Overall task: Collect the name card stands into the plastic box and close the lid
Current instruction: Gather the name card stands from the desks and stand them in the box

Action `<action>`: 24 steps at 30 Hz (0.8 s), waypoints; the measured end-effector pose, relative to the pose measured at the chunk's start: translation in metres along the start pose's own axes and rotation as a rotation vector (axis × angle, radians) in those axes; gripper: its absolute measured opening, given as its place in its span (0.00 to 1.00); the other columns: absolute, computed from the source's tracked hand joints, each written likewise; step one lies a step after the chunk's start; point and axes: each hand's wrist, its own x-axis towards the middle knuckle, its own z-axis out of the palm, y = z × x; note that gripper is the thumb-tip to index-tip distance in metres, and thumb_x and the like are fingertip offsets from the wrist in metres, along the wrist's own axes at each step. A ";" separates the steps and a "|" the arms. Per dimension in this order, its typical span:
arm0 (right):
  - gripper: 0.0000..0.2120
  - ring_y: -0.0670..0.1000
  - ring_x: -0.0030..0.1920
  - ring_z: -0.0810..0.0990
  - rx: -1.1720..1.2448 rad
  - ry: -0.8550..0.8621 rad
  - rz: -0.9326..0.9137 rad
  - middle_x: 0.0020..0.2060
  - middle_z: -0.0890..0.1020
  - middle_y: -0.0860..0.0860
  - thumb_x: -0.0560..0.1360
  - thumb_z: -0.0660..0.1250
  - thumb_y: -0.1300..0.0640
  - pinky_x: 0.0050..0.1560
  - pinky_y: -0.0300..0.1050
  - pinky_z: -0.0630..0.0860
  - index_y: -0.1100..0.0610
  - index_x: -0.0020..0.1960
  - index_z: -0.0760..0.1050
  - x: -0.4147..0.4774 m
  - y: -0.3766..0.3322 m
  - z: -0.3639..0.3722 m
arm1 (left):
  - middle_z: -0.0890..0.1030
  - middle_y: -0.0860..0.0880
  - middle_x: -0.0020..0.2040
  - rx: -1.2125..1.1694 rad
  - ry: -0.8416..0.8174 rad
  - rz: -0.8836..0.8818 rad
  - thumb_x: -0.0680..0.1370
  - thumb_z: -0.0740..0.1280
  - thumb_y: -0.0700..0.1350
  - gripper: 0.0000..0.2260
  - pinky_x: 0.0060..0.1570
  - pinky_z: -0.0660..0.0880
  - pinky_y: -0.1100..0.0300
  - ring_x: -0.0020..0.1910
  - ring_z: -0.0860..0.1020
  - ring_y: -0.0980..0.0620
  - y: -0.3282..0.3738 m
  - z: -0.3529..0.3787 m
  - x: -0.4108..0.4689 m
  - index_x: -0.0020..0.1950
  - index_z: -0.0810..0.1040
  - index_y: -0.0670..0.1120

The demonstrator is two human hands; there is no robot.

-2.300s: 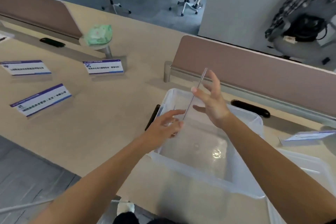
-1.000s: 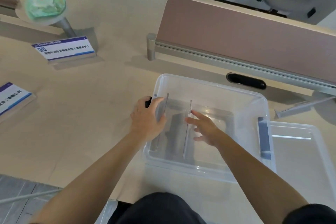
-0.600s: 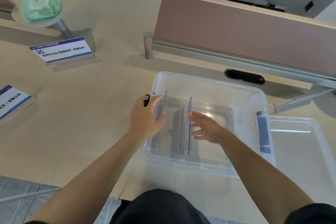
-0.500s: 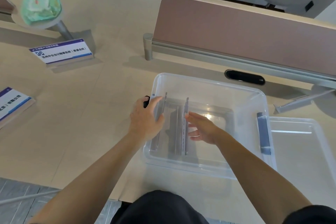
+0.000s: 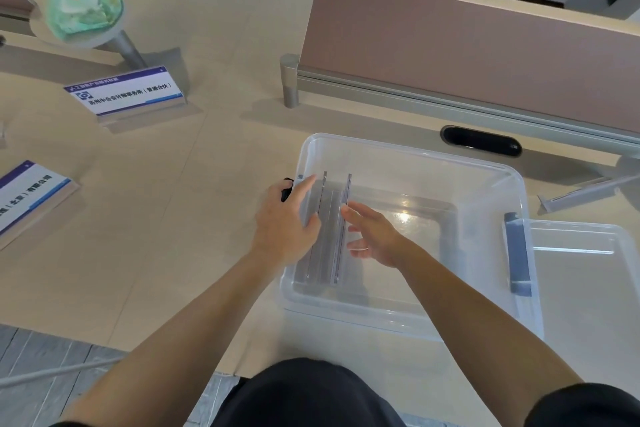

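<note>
The clear plastic box [image 5: 408, 151] stands open in front of me. Two clear name card stands are upright on edge in its left part, the left stand [image 5: 319, 236] near the wall and the right stand [image 5: 342, 253] beside it. My left hand [image 5: 282, 224] grips the box's left wall, thumb inside and touching the left stand. My right hand [image 5: 372, 236] is inside the box, fingers flat against the right stand. The lid [image 5: 585, 288] lies right of the box. More name card stands sit on the table: one far left [image 5: 126, 95], one at the left edge [image 5: 29, 198], one at the right [image 5: 588, 191].
A brown divider panel [image 5: 467, 45] runs behind the box, with a black cable slot [image 5: 481, 141] at its foot. A green packet [image 5: 85, 3] lies on a round stand at the far left. A blue latch [image 5: 516, 253] sits on the box's right rim. The table edge is just below the box.
My right hand has pushed the right stand leftwards, so the gap between the two stands has narrowed. My left hand has stayed on the box's left wall.
</note>
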 end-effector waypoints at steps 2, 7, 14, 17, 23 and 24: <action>0.31 0.68 0.67 0.73 0.005 -0.008 0.003 0.71 0.69 0.60 0.74 0.68 0.38 0.64 0.63 0.74 0.43 0.74 0.65 0.001 0.000 0.001 | 0.67 0.50 0.66 0.000 -0.006 0.003 0.74 0.64 0.51 0.29 0.65 0.69 0.46 0.63 0.71 0.48 -0.001 0.000 0.001 0.74 0.63 0.62; 0.30 0.69 0.68 0.72 0.014 -0.009 0.009 0.72 0.68 0.60 0.74 0.68 0.38 0.65 0.64 0.74 0.42 0.74 0.65 0.001 -0.001 0.004 | 0.67 0.50 0.66 -0.003 -0.011 0.002 0.74 0.65 0.50 0.29 0.66 0.69 0.46 0.64 0.70 0.48 -0.001 0.000 0.002 0.74 0.63 0.63; 0.30 0.68 0.71 0.69 0.003 -0.028 0.006 0.75 0.65 0.58 0.75 0.66 0.38 0.66 0.64 0.73 0.42 0.75 0.63 -0.001 -0.001 0.006 | 0.67 0.49 0.66 0.008 -0.005 0.010 0.75 0.66 0.49 0.28 0.66 0.69 0.47 0.64 0.70 0.48 0.002 -0.001 0.001 0.74 0.64 0.61; 0.29 0.68 0.71 0.68 0.006 -0.023 0.008 0.76 0.64 0.58 0.76 0.65 0.38 0.66 0.64 0.72 0.42 0.75 0.63 -0.002 0.000 0.007 | 0.67 0.49 0.66 0.006 -0.009 0.004 0.75 0.66 0.49 0.28 0.66 0.69 0.47 0.64 0.70 0.49 0.003 -0.002 0.001 0.74 0.64 0.61; 0.30 0.66 0.66 0.74 -0.057 -0.009 0.022 0.74 0.67 0.55 0.75 0.65 0.34 0.62 0.60 0.75 0.41 0.74 0.64 -0.006 -0.002 0.006 | 0.68 0.49 0.65 0.043 -0.019 -0.005 0.75 0.66 0.49 0.28 0.65 0.68 0.49 0.63 0.70 0.48 0.006 -0.003 0.001 0.74 0.64 0.61; 0.30 0.63 0.64 0.76 -0.106 0.018 0.007 0.73 0.69 0.54 0.75 0.64 0.33 0.62 0.58 0.76 0.43 0.74 0.65 -0.007 -0.003 0.007 | 0.67 0.49 0.66 0.083 -0.021 -0.007 0.75 0.66 0.50 0.27 0.66 0.66 0.49 0.63 0.69 0.46 0.007 -0.004 0.002 0.74 0.64 0.61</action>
